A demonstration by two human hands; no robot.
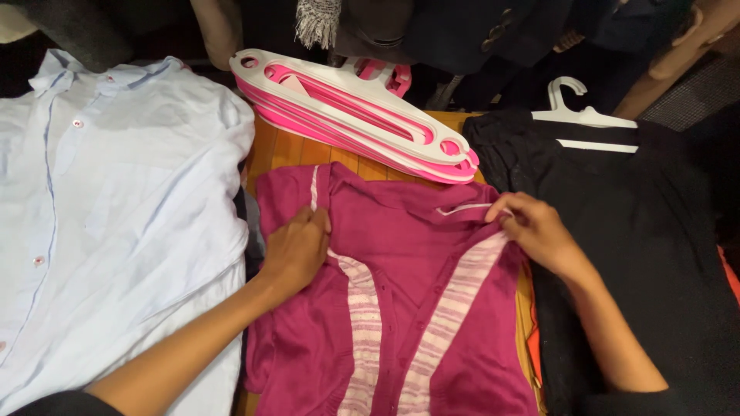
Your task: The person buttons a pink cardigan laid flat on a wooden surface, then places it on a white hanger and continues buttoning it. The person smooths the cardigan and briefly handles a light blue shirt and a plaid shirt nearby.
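- A pale blue button-up shirt (116, 208) fills the left third of the frame, spread flat with its collar at the upper left and small pink buttons down its placket.
- The left hand (297, 248) comes in from the lower left on a bare forearm and lies palm-down on the magenta cardigan (401, 308), fingers together and pressed flat at the garment's left shoulder, just beside its striped front band; it grips nothing.
- The magenta cardigan lies face-up in the lower middle of the frame, neckline toward the top, with two pink-and-white striped bands running down its front and spreading apart toward the bottom edge.
- Above it, in the upper middle, a stack of pink and white plastic hangers (358, 115) lies slantwise on the wooden table (289, 150), whose bare orange boards show between shirt and cardigan.
- The right hand (532, 227) reaches in from the lower right and pinches the cardigan's right shoulder edge, fingers closed on the fabric near the collar.
- A black garment (647, 231) covers the right side of the frame, with a white hanger (582, 115) at its neckline in the upper right.
- Dark clothes hang along the top edge.
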